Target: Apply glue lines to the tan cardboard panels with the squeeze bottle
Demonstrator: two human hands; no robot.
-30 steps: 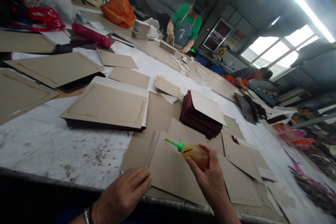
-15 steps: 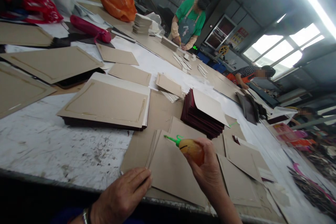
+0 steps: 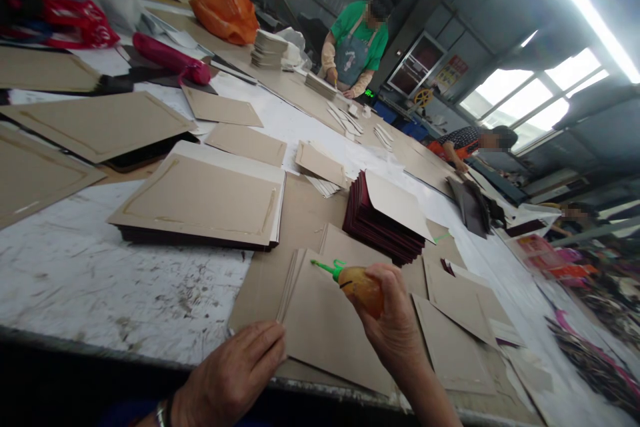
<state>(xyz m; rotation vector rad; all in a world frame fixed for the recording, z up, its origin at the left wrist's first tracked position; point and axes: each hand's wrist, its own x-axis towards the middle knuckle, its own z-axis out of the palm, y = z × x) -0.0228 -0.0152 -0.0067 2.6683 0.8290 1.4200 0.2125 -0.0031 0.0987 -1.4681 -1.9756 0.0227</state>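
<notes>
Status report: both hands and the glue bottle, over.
Left hand flat on cardboard sheet stack, near edge. Right hand grips glue bottle, green nozzle over the stack. Nothing between them.

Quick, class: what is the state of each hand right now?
Left hand: open, fingertips resting on the cardboard stack.
Right hand: closed around the glue bottle.

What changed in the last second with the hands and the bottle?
The right hand carried the bottle slightly left and farther out over the board, grip unchanged. The left hand stayed pressed on the board's near corner.
</notes>
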